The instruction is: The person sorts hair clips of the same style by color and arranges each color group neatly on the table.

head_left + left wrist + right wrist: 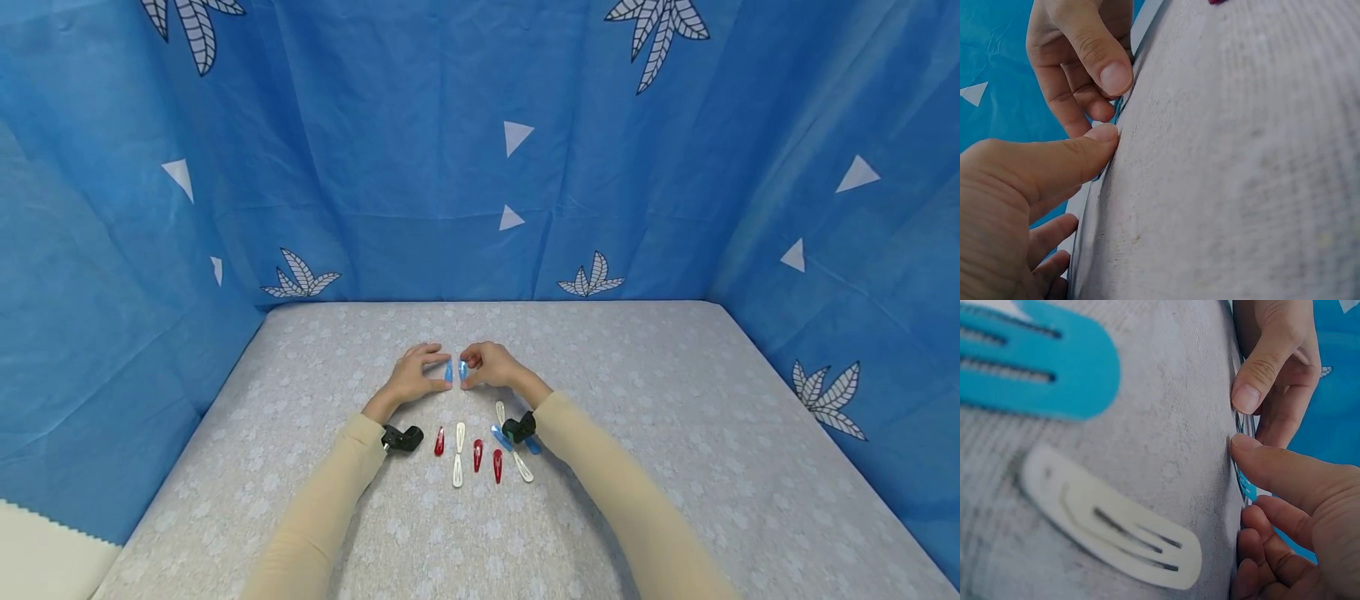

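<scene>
At the middle of the table, two blue snap hair clips stand side by side in the head view. My left hand [409, 377] pinches the left blue hair clip [448, 372] between thumb and fingers. The other blue hair clip [462, 368] is held by my right hand [497, 367], thumb at its near end and fingers at its far end. A narrow gap separates the two clips. Both wrist views show the thumbs [1107, 132] low at the cloth, the clips mostly hidden behind them.
Nearer me lie three red hair clips [477, 456] and two white hair clips [461, 437] end to end. Under my right wrist are more blue clips [500, 437] and white clips [1116, 519], partly covered by the wrist camera [519, 428]. Blue curtain [390, 167] surrounds the patterned tablecloth [637, 367].
</scene>
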`<state>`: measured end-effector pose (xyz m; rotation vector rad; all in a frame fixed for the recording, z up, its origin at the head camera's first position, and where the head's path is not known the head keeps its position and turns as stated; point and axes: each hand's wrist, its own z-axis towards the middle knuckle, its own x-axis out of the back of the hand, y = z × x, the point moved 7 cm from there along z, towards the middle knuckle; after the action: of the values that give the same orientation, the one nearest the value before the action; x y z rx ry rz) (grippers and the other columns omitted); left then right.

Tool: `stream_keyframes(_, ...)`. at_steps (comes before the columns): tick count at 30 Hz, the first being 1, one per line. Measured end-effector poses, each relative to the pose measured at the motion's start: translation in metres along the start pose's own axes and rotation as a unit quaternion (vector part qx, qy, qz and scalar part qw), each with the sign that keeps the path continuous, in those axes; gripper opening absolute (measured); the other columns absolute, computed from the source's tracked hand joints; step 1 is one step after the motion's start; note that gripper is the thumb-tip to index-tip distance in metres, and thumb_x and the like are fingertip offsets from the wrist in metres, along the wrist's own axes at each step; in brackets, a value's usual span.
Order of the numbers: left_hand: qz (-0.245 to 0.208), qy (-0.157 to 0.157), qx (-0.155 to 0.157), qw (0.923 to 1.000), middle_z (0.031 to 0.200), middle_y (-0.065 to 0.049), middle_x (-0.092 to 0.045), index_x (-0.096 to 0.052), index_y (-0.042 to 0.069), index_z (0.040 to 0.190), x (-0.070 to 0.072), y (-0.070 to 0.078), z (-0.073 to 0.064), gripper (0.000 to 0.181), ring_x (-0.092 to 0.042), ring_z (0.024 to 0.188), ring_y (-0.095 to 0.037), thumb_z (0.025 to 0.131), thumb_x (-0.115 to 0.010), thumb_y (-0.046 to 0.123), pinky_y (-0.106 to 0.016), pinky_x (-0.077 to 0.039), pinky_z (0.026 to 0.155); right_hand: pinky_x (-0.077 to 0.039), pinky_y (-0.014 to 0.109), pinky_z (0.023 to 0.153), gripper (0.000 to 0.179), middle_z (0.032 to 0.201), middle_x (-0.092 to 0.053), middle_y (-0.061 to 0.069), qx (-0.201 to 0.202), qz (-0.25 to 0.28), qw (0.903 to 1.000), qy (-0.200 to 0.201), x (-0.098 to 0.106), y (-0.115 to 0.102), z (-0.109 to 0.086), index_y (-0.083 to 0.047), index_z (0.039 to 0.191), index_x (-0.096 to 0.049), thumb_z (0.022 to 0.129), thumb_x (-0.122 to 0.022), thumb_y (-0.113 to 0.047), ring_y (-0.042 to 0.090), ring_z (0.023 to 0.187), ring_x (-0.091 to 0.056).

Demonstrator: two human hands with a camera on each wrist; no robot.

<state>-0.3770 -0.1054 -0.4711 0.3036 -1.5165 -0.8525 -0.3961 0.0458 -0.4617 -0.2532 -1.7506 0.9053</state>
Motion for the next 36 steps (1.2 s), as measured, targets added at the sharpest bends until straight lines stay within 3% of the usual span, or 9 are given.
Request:
stream_keyframes(5,-0.041,0.017,0.0,0.999,0.151,-0.016,-0.043,-0.059,0.005,0.135,0.0,-0.004,-0.001,0.058,-0.027,0.146,-0.039,0.083,-0.077,0.024,-0.062,-0.023,0.117,-0.053,0.029,0.079,0.056,0.107,-0.066,0.007,0.01,0.016,0.9998,0.0,0.005,0.0,-0.003,-0.006,0.125,-0.065,0.075,-0.086,-0.018,0.017,0.092,-0.06)
stream_keyframes(11,-0.096,0.045,-0.009,0.9943,0.149,-0.014,-0.047,-0.064,0.005,0.129,-0.001,-0.005,-0.003,0.044,-0.033,0.144,-0.036,0.088,-0.072,0.018,-0.054,-0.033,0.115,-0.053,0.037,0.09,0.054,0.115,-0.067,0.01,0.03,0.035,0.9989,0.012,0.018,0.004,-0.017,-0.004,0.128,-0.063,0.079,-0.082,-0.017,0.023,0.103,-0.061)
stream_keyframes(17,-0.078,0.064,-0.01,0.9949,0.145,-0.012,-0.052,-0.068,0.007,0.125,-0.001,-0.003,-0.005,0.039,-0.032,0.146,-0.033,0.088,-0.072,0.02,-0.056,-0.028,0.118,-0.052,0.043,0.09,0.055,0.121,-0.065,0.015,0.069,0.044,0.9964,0.023,0.035,0.005,-0.047,-0.003,0.132,-0.06,0.081,-0.08,-0.015,0.028,0.107,-0.06)
stream_keyframes(24,-0.034,0.071,-0.031,0.9965,0.141,-0.011,-0.056,-0.07,0.009,0.121,-0.002,-0.004,-0.004,0.036,-0.036,0.144,-0.034,0.088,-0.072,0.022,-0.057,-0.023,0.119,-0.048,0.038,0.084,0.056,0.12,-0.065,0.015,0.109,0.047,0.9926,0.025,0.045,0.007,-0.091,-0.003,0.131,-0.06,0.08,-0.081,-0.015,0.028,0.104,-0.06)
stream_keyframes(33,-0.016,0.071,-0.032,0.9968,0.141,-0.011,-0.056,-0.07,0.009,0.122,-0.003,-0.003,-0.004,0.036,-0.035,0.144,-0.033,0.088,-0.072,0.023,-0.057,-0.02,0.12,-0.05,0.047,0.084,0.055,0.115,-0.065,0.016,0.143,0.062,0.9877,-0.016,0.032,0.012,-0.128,-0.003,0.13,-0.06,0.081,-0.08,-0.016,0.029,0.101,-0.06)
stream_keyframes(36,-0.011,0.071,-0.031,0.997,0.141,-0.011,-0.056,-0.07,0.009,0.122,-0.002,-0.003,-0.004,0.037,-0.035,0.144,-0.032,0.088,-0.072,0.023,-0.056,-0.02,0.12,-0.051,0.042,0.081,0.055,0.113,-0.066,0.013,0.145,0.07,0.9867,-0.024,0.025,0.016,-0.132,-0.005,0.13,-0.061,0.08,-0.081,-0.016,0.028,0.097,-0.06)
